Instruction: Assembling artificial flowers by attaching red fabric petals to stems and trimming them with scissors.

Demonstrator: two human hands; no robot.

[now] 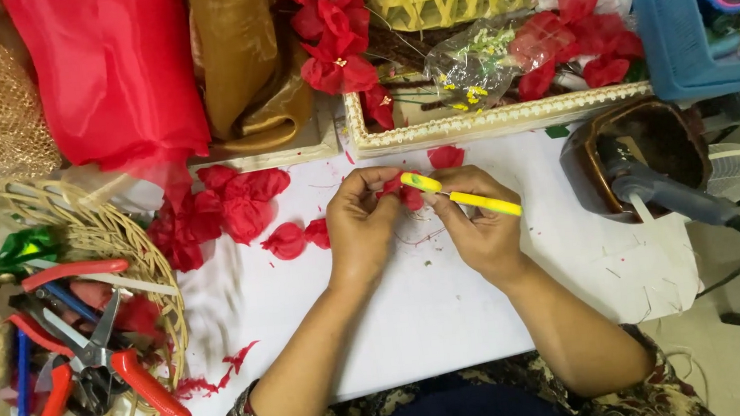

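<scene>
Over the white table (432, 310), my left hand (362, 222) pinches a small red fabric petal piece (408, 196) between thumb and fingers. My right hand (477, 225) meets it from the right and grips a slim yellow-handled tool (463, 195), whose green-marked tip lies against the petal. Both hands touch the red piece. More loose red petals (236, 206) lie in a heap to the left of my left hand, with two small ones (297, 238) closest to it.
A wicker basket (137, 246) at the left holds red-handled pliers (140, 384) and scissors. Red cloth (108, 70) and brown cloth lie behind. A white-framed tray (487, 122) holds red flowers. A glue gun (663, 191) rests in a brown dish at right. A blue crate (685, 38) sits beyond.
</scene>
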